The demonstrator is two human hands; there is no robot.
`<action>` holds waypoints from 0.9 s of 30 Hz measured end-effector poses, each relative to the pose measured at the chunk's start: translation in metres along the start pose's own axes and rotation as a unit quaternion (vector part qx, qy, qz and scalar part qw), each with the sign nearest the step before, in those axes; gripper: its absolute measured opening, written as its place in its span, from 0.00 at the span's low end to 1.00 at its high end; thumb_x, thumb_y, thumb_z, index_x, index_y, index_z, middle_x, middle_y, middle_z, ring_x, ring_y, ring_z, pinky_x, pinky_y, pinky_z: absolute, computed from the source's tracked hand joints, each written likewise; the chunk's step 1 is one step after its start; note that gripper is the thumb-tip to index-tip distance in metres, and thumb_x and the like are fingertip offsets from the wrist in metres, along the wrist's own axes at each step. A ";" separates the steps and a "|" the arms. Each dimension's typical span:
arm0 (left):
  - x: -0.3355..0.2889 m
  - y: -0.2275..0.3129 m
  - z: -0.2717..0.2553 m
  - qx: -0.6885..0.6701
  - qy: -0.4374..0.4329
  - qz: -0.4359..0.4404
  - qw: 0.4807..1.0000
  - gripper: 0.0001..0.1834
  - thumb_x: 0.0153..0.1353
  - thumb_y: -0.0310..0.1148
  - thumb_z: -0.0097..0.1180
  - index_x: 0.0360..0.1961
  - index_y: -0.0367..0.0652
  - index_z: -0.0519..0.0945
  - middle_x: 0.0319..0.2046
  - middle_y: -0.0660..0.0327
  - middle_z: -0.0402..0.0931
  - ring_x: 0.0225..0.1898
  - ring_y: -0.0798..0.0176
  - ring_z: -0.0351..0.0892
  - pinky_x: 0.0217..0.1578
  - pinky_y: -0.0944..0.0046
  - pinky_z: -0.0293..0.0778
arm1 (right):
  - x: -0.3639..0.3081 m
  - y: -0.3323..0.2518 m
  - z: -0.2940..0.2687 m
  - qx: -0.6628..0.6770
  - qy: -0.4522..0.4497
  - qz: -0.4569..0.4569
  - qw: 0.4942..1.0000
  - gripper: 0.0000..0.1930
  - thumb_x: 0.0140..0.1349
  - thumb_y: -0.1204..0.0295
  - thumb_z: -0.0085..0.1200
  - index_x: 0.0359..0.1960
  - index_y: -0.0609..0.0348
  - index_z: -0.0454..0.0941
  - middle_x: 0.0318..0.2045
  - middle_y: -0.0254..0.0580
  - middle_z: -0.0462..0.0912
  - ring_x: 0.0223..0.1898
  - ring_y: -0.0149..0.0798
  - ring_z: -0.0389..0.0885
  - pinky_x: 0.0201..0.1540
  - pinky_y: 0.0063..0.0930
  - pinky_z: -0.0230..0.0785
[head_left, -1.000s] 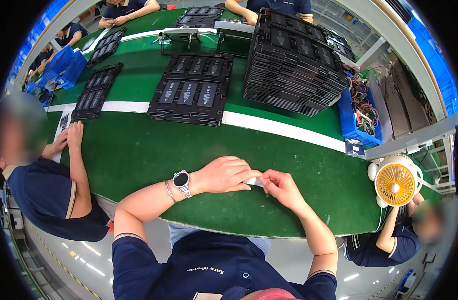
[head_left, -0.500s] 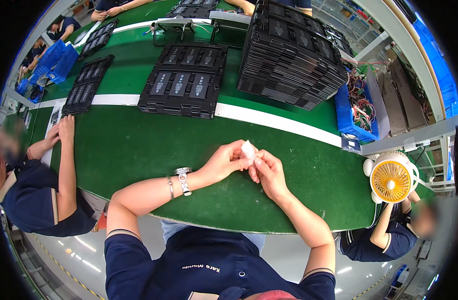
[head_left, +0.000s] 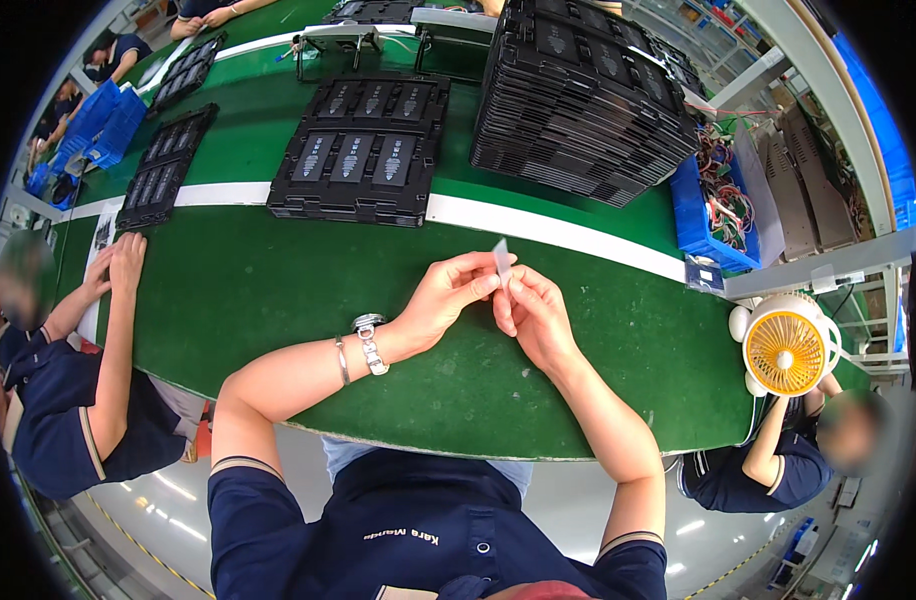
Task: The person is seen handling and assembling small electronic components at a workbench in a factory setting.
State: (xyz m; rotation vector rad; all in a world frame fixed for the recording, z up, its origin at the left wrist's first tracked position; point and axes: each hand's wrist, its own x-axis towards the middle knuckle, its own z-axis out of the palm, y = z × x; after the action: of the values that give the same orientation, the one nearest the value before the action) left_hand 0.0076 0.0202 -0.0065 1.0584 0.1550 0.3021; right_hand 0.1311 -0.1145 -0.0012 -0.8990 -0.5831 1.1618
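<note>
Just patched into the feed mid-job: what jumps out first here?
Both hands, left hand and right hand, pinch a small thin white strip upright above the green conveyor belt. Behind them looms a tall stack of black plastic trays, and a yellow desk fan sits at the right edge.

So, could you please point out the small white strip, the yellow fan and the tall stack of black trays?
small white strip (head_left: 501,257), head view, its upper half.
yellow fan (head_left: 784,352), head view, grille centre.
tall stack of black trays (head_left: 578,90), head view, top tray.
</note>
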 end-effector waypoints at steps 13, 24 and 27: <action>-0.003 0.006 -0.007 0.055 -0.031 -0.014 0.998 0.23 0.72 0.42 0.56 0.57 0.35 0.78 0.49 0.62 0.80 0.51 0.69 0.77 0.55 0.63 0.73 | -0.009 -0.006 0.003 -0.046 0.006 0.053 0.997 0.12 0.76 0.64 0.47 0.43 0.61 0.76 0.22 0.35 0.78 0.19 0.25 0.73 0.21 0.17 0.61; -0.004 0.011 -0.004 0.054 -0.082 -0.055 0.994 0.21 0.75 0.45 0.50 0.54 0.37 0.74 0.44 0.62 0.78 0.47 0.68 0.78 0.51 0.63 0.74 | -0.015 -0.010 0.005 -0.150 0.000 0.058 0.987 0.11 0.76 0.66 0.46 0.40 0.60 0.75 0.22 0.36 0.80 0.21 0.25 0.75 0.23 0.17 0.63; -0.004 0.011 -0.003 0.056 -0.096 -0.034 0.993 0.22 0.75 0.46 0.49 0.56 0.38 0.73 0.47 0.61 0.77 0.47 0.67 0.78 0.52 0.62 0.74 | -0.017 -0.013 0.004 -0.171 0.006 0.068 0.983 0.10 0.76 0.66 0.47 0.40 0.59 0.75 0.22 0.34 0.80 0.21 0.24 0.75 0.23 0.17 0.63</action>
State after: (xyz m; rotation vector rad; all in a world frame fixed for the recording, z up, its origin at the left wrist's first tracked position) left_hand 0.0014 0.0264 0.0013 1.1850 0.0362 0.1299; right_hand 0.1294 -0.1310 0.0124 -1.2542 -0.7343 1.1980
